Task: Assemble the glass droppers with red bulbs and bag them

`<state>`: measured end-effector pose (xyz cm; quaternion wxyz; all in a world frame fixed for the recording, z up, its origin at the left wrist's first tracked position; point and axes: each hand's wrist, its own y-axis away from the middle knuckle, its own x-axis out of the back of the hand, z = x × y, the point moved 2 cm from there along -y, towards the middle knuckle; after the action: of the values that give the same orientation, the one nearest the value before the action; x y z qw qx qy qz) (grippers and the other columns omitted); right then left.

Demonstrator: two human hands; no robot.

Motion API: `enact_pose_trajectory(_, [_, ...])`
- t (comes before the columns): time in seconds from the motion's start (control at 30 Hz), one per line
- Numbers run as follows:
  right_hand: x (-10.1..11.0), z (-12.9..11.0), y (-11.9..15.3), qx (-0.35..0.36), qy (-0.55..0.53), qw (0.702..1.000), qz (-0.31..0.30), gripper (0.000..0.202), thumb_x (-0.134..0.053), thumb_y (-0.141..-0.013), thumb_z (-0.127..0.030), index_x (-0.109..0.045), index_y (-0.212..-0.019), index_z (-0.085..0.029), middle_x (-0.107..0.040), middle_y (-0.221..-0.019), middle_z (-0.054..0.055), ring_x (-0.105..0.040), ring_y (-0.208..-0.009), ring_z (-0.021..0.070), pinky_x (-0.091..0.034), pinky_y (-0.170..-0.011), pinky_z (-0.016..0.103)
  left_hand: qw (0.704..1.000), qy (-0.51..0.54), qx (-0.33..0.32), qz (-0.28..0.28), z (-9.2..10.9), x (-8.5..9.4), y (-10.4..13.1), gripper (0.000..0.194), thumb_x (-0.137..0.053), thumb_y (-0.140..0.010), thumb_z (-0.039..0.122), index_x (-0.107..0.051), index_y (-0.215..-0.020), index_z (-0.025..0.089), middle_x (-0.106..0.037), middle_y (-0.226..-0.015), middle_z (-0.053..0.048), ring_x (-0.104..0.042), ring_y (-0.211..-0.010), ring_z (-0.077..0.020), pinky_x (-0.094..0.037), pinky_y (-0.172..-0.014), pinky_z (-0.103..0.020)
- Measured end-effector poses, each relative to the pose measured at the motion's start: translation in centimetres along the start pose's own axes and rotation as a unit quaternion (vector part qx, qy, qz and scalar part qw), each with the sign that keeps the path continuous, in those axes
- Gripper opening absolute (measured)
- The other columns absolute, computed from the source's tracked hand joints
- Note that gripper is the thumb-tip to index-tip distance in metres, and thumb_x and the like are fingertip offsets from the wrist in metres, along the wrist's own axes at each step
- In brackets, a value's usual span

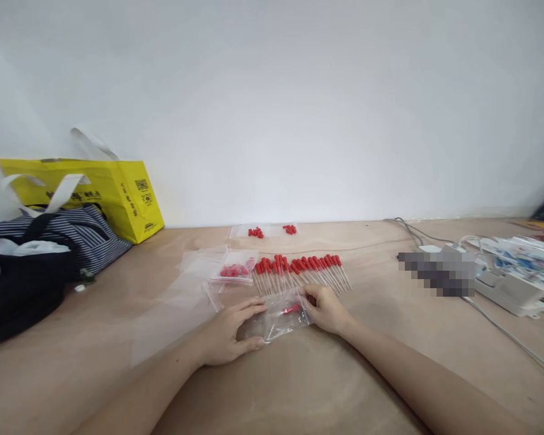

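Note:
A clear plastic zip bag (278, 326) lies between my hands with a small red piece (292, 309) showing through it. My right hand (327, 309) pinches the bag's right end, its fingertips curled and partly hidden. At the bag's left edge, my left hand (229, 331) has its thumb and fingers spread apart, fingertips against the plastic. Just beyond the bag, a row of thin, pale sticks with red heads (317, 266) lies side by side. Left of that row is another zip bag holding several red pieces (237, 269).
Flat clear bags (176, 308) are spread left of my hands. Near the wall lie small red pieces (255, 232) on clear plastic. A yellow bag (127, 199) and a striped bag (95, 235) stand at left. A white power adapter (510, 291) and cables (508, 326) are at right.

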<state>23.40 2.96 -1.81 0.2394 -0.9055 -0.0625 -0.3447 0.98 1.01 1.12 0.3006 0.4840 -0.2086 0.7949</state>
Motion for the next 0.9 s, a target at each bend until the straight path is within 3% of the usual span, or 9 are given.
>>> enact_pose_trajectory(0.33, [0.1, -0.2, 0.1, -0.002, -0.006, 0.999, 0.034, 0.028, -0.038, -0.081, -0.028, -0.054, -0.062, -0.017, -0.051, -0.056, -0.002, -0.045, -0.052, 0.0097, -0.032, -0.050, 0.019, 1.000, -0.014, 0.001, 0.003, 0.1, -0.1, 0.1, 0.055, -0.049, -0.076, 0.049, -0.040, -0.124, 0.023, -0.035, -0.135, -0.007, -0.035, -0.120, -0.0240, -0.031, -0.098, -0.040])
enact_pose_trajectory(0.53, [0.1, 0.5, 0.1, -0.062, -0.034, 0.990, 0.122, 0.027, -0.035, -0.083, -0.032, -0.056, -0.077, -0.017, -0.059, -0.064, 0.001, -0.052, -0.059, 0.0134, -0.037, -0.055, 0.022, 1.000, -0.007, 0.010, 0.002, 0.0, -0.2, 0.1, 0.056, -0.050, -0.076, 0.048, -0.041, -0.124, 0.021, -0.035, -0.135, -0.008, -0.035, -0.121, -0.0228, -0.029, -0.100, -0.039])
enact_pose_trajectory(0.67, [0.8, 1.0, -0.1, -0.091, 0.039, 0.977, 0.191, 0.027, -0.034, -0.083, -0.033, -0.057, -0.084, -0.018, -0.062, -0.073, 0.003, -0.054, -0.063, 0.0147, -0.037, -0.059, 0.024, 1.000, 0.004, 0.008, 0.015, -0.1, -0.3, 0.0, 0.053, -0.051, -0.075, 0.048, -0.043, -0.121, 0.023, -0.037, -0.133, -0.007, -0.036, -0.120, -0.0229, -0.030, -0.099, -0.039])
enact_pose_trajectory(0.8, [1.8, 1.2, -2.1, -0.070, 0.160, 0.969, 0.172, 0.021, -0.042, -0.079, -0.030, -0.061, -0.079, -0.020, -0.061, -0.078, 0.003, -0.053, -0.075, 0.0162, -0.035, -0.068, 0.025, 1.000, 0.010, 0.004, 0.024, -0.3, -0.4, 0.0, 0.053, -0.052, -0.074, 0.050, -0.043, -0.121, 0.025, -0.038, -0.133, -0.006, -0.038, -0.119, -0.0232, -0.031, -0.099, -0.040])
enact_pose_trajectory(0.9, [2.1, 1.7, -4.4, -0.084, 0.206, 0.967, 0.122, 0.022, -0.044, -0.079, -0.030, -0.064, -0.080, -0.020, -0.060, -0.080, 0.005, -0.051, -0.083, 0.0173, -0.032, -0.075, 0.026, 0.999, 0.018, 0.001, 0.027, -0.4, -0.4, 0.0, 0.053, -0.052, -0.074, 0.050, -0.044, -0.120, 0.025, -0.039, -0.132, -0.005, -0.038, -0.119, -0.0237, -0.031, -0.099, -0.040])
